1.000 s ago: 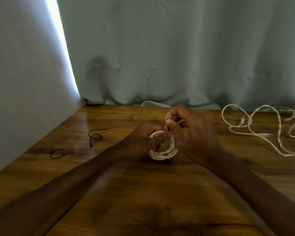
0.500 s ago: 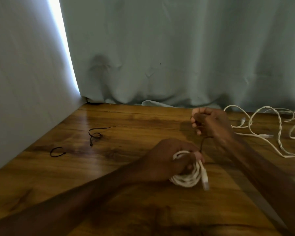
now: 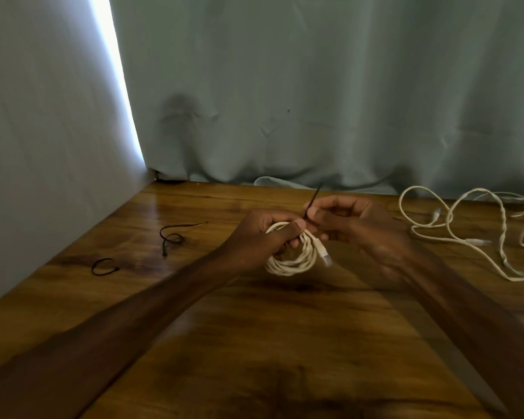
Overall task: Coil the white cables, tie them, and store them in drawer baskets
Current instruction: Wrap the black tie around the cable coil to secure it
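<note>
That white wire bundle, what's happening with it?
A person is tidying up cables. Their left hand grips the coiled white cable just above the wooden table, and the fingers of their right hand pinch a thin black tie at the top of the coil to fasten it. A loose white cable lies uncoiled on the right, and spare black ties lie on the left.

The coiled cable [image 3: 288, 267] in my left grip [image 3: 260, 234] is creamy white, and the thin tie [image 3: 314, 198] above it is black, like the loose tie [image 3: 182, 225] on the far left. The bench [image 3: 254, 343] is warm brown wood streaked with darker grain. The loose cables [image 3: 475, 241] on the right are the same cream, and the curtain [image 3: 315, 101] beyond is pale grey-green.
</note>
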The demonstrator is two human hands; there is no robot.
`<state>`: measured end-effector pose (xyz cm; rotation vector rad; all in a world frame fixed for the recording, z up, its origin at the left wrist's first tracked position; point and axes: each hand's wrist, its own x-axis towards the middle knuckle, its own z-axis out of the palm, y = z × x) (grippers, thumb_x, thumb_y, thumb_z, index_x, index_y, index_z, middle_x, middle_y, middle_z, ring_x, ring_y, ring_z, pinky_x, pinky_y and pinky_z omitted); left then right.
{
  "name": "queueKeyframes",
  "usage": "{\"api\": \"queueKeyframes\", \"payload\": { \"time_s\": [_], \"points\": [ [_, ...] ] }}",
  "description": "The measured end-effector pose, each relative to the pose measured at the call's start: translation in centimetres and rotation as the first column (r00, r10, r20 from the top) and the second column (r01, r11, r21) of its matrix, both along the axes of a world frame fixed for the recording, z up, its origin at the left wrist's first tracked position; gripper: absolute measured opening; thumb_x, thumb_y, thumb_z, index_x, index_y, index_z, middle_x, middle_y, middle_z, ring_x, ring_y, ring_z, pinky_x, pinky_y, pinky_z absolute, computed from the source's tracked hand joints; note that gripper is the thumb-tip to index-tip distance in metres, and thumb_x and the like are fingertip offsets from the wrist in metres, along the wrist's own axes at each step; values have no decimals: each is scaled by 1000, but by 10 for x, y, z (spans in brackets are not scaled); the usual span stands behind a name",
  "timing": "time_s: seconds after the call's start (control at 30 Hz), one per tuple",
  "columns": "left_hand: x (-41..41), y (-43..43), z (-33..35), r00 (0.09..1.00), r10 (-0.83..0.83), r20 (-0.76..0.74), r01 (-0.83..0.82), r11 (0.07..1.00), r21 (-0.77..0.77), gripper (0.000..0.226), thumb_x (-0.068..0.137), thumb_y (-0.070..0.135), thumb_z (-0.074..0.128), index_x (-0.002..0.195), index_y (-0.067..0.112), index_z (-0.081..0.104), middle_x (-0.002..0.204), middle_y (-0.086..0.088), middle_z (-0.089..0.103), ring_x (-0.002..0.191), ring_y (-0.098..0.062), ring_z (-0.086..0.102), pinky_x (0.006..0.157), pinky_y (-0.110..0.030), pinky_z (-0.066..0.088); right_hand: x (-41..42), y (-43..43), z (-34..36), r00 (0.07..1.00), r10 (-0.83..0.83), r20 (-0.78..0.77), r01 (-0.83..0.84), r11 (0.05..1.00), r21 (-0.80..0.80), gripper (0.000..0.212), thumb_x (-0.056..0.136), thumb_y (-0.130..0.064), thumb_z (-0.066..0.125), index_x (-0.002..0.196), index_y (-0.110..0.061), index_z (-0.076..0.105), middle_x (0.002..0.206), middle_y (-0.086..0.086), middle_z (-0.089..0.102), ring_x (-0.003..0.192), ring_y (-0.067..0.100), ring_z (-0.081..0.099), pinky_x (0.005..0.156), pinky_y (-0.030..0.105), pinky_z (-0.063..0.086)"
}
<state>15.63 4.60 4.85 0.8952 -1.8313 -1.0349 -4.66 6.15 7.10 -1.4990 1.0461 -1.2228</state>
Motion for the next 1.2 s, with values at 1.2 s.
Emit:
{"api": "queueKeyframes", "payload": {
  "time_s": [1.2],
  "points": [
    [-14,4,-16,980,192,51,-198,967,159,41,101,6,41,66,16,60,48,12,55,46,3,49,50,-16,38,41,20,-15,716,-462,-524,-172,611,-773,13,85,0,71,85,-11,64,81,-2,62,78,10,52,69,22,41]
  ]
}}
